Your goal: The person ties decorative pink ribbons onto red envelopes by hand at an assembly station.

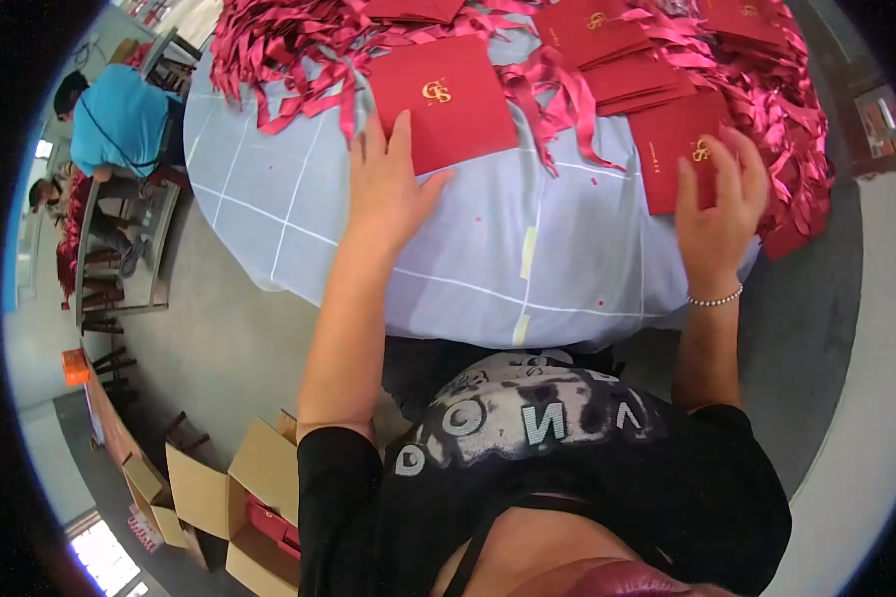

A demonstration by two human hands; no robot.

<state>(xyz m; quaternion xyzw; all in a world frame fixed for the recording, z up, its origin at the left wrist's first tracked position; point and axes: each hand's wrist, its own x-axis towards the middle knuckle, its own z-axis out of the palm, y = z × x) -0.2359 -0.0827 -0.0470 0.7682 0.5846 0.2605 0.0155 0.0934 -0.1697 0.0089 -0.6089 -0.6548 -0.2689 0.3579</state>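
My left hand (390, 184) rests at the lower left edge of a red card or bag with gold lettering (458, 119), fingers spread. Over another red piece with a gold mark (657, 149), lying at the right of the table, is my right hand (719, 194), its fingers apart and curved. A bracelet circles that wrist. Red ribbons (572, 109) lie between the two pieces. Behind them sits a stack of similar red pieces (632, 85). Whether either palm touches its piece is hard to tell.
The round table has a pale checked cloth (319, 214). Heaps of red ribbon (259, 50) line its far side and right edge. An open cardboard box (199, 488) with red items stands on the floor at lower left. A person in blue (124, 119) sits at far left, with another person beyond.
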